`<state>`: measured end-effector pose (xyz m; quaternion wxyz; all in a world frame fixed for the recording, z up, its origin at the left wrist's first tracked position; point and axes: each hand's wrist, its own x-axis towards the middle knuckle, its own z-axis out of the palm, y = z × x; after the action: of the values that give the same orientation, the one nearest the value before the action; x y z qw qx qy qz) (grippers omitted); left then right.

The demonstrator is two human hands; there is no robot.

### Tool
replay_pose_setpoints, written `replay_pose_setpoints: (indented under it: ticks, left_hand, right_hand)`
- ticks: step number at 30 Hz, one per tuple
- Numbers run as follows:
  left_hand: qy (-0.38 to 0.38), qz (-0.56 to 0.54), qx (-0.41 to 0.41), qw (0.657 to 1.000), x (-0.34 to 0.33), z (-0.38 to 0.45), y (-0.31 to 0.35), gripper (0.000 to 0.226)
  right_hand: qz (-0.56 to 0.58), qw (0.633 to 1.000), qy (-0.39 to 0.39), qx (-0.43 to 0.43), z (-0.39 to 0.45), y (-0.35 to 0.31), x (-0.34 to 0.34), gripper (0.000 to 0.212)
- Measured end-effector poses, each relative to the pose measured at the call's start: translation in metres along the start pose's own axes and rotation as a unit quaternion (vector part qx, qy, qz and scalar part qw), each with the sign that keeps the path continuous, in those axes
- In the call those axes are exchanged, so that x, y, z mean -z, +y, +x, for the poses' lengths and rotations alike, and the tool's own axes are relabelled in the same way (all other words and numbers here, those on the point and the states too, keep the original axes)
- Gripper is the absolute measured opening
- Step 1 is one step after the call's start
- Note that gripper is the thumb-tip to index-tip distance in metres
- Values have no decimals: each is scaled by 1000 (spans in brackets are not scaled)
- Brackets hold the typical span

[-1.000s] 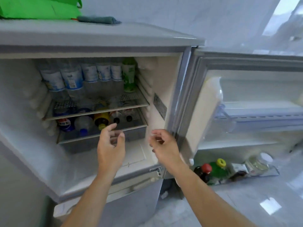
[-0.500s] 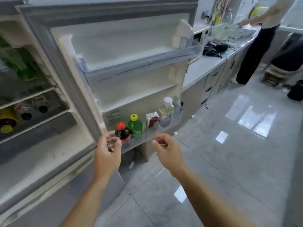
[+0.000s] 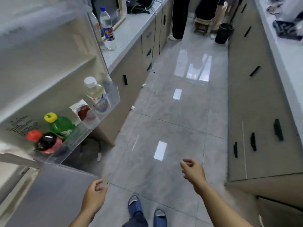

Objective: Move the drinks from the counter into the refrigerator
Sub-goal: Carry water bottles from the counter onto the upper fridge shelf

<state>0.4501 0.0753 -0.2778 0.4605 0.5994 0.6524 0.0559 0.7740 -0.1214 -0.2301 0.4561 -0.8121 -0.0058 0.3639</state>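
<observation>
We stand in a narrow galley kitchen with a glossy grey tiled floor, cabinets along both sides and pale counters above them. Our left hand hangs low near the bottom edge of the view, its fingers loosely curled toward the palm and holding nothing; the wrist and bare forearm run back down and left out of view. Our right hand is further out over the floor, fingers softly bent and thumb forward, also empty, with the forearm stretching back to the lower right corner. Between the arms our blue slippers point ahead on the tiles. On the left the open refrigerator door fills the view, and its bottom clear shelf carries a dark bottle with a red cap, a green bottle with a yellow cap, a small red-and-white carton and a pale bottle with a white cap. Beyond the door, on the far left counter, stands a clear bottle with a blue cap, just beside the door's edge. At the far end a person in dark trousers stands by that counter, near a black bin.
</observation>
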Motion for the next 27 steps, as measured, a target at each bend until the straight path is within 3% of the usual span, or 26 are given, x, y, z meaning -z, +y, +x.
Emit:
replay_pose_setpoints:
  ticks: [5,10,20,27]
  left_hand:
    - [-62,54,103,991,-5,32,-34,29]
    - [-97,73,120,985,-12,71,-22,30]
    - [-148,42,53,987,-65,140,102,23]
    - [-136,40,42,989,-117,170,184,21]
  right_hand:
    - [9,995,51,-79,2,33,12,17]
    - [3,986,92,-142,-1,57,14,14]
    - [-25,953,145,-263,17,93,45,17]
    - [-55,948,116,-290,109,67,88,24]
